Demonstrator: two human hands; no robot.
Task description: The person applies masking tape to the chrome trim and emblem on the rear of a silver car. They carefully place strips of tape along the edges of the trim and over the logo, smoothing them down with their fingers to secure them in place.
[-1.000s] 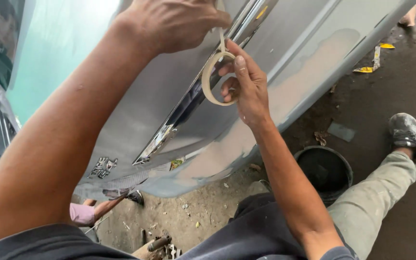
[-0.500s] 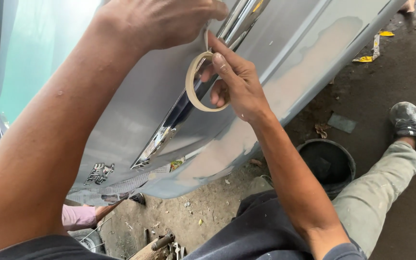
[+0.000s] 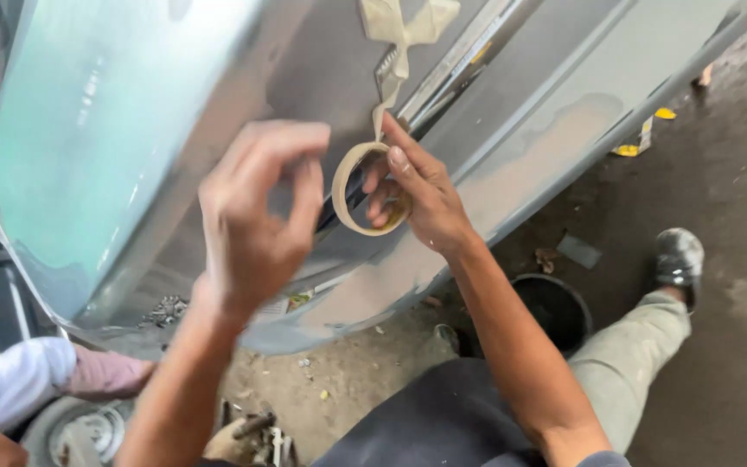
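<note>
Against the grey car panel [image 3: 564, 95], my right hand [image 3: 417, 195] grips the masking tape roll [image 3: 358, 190], fingers through its core; tape strip [image 3: 391, 65] runs up to the panel. My left hand [image 3: 257, 216] hovers beside, loosely curled, empty.

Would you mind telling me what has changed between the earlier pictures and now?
The left hand has let go of the tape end and dropped away from the car panel; a crumpled strip now hangs there. The right hand still holds the tape roll, strip still attached.
</note>
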